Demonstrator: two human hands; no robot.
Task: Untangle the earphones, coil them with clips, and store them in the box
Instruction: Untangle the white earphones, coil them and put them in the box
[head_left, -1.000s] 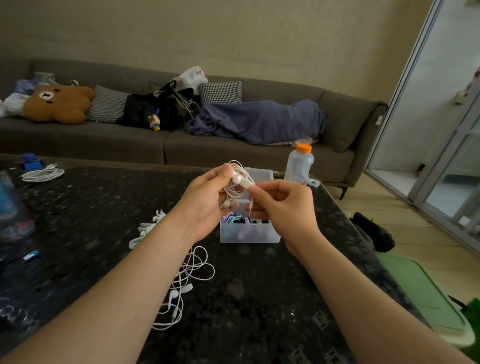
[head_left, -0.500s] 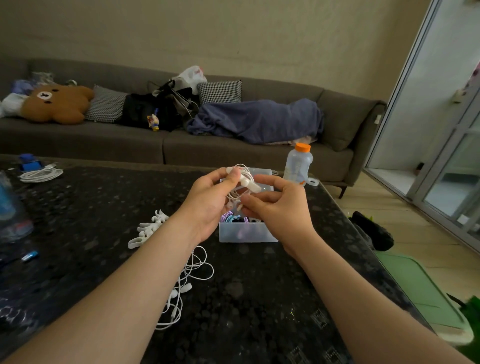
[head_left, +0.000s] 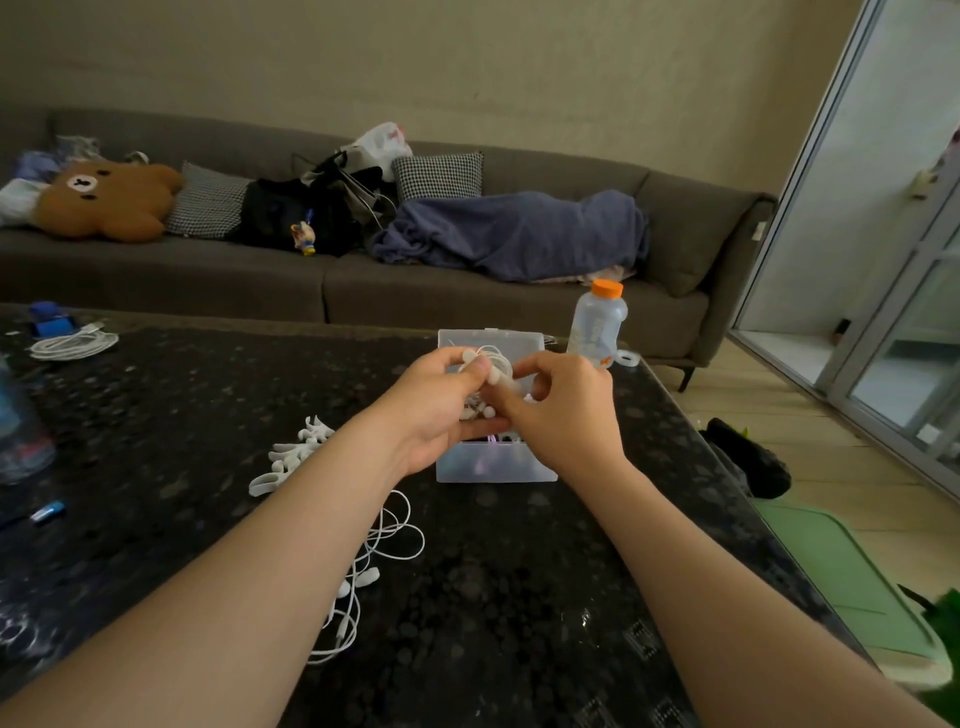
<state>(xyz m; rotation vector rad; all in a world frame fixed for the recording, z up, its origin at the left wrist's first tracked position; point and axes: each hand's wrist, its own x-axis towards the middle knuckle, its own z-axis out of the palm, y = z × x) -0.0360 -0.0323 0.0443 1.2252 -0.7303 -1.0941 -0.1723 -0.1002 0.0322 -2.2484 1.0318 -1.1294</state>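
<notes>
Hands meet just above the open box (head_left: 493, 465), a translucent plastic one standing on the dark speckled bench (head_left: 156, 415) toward its far edge. The left hand (head_left: 436, 410) has its grip curled round a small bundle of white earphones (head_left: 493, 362) – thumb on top, fingers beneath, pale earbuds showing below the thumb. The right hand (head_left: 563, 410) pinches the same bundle from the other side, thumb and forefinger pressed on the cord; which strand it holds cannot be told. The bundle hangs over the box, not inside it.

The box lid (head_left: 522, 340) stands raised behind the hands. Inside, something purple and blue shows at the near wall, mostly hidden by the fingers.

A second set of loose earphones (head_left: 397, 540) lies tangled on the bench beside the left forearm, part of its cord running under the arm. White clips (head_left: 296, 452) lie in a small heap left of the box, near the left wrist.

A clear bottle (head_left: 595, 325) with an orange cap stands just right of the lid, behind the right hand. At the far left of the bench lies a coiled white cable (head_left: 72, 345), and a small blue stick (head_left: 48, 512) lies nearer the left edge.

Beyond the bench runs a grey sofa (head_left: 467, 306) – on it a brown bear cushion (head_left: 104, 200), checked pillows, a dark bag and a blue blanket (head_left: 519, 231).
</notes>
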